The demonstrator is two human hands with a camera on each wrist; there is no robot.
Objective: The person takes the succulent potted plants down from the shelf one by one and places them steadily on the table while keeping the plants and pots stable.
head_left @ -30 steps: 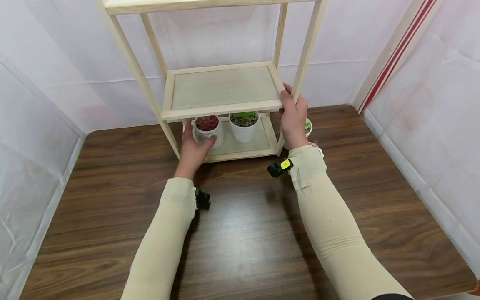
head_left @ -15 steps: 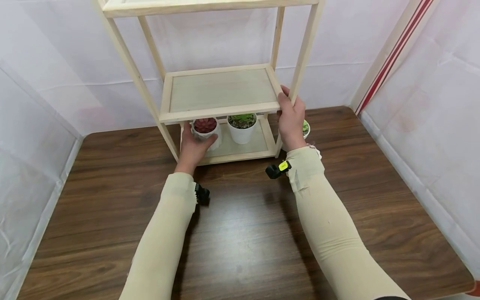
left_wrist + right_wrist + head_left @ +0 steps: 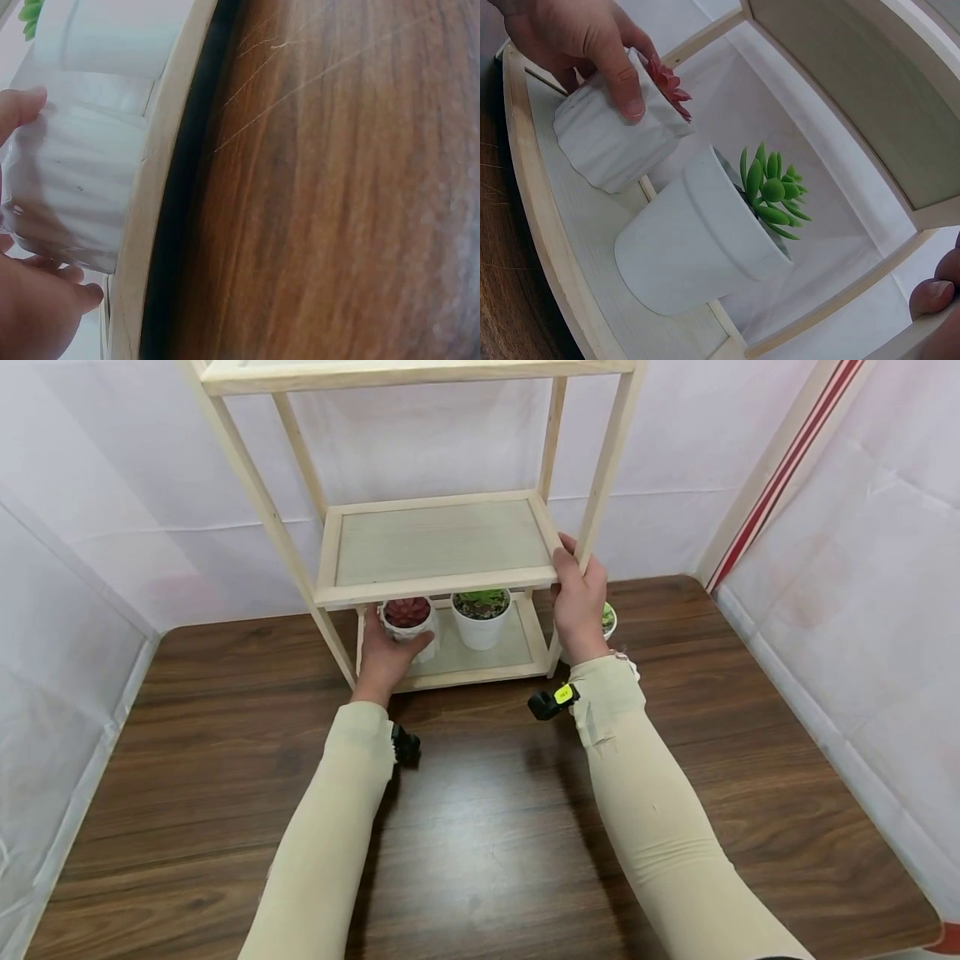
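Observation:
In the head view my left hand [image 3: 384, 660] holds a white ribbed pot [image 3: 615, 142] with a red succulent [image 3: 407, 612], at the left of the lower shelf. Its thumb lies along the near side, as the right wrist view also shows. The pot's base is close over or on the shelf board. My right hand [image 3: 581, 606] grips the wooden rack [image 3: 420, 589] where the middle shelf meets the right front post, fingers wrapped behind. Beside the held pot stands a smooth white pot [image 3: 682, 240] with a green succulent [image 3: 772, 187], upright on the lower shelf.
Another white pot [image 3: 609, 622] with a green plant stands on the brown table [image 3: 465, 827] right of the rack, partly hidden by my right hand. The middle shelf [image 3: 442, 543] hangs low over the pots. White sheeting [image 3: 97, 485] walls the back and sides.
The head view has shifted slightly, so the rack sits a little lower and further left in it. Both hands keep their holds, with hardly any movement relative to the rack.

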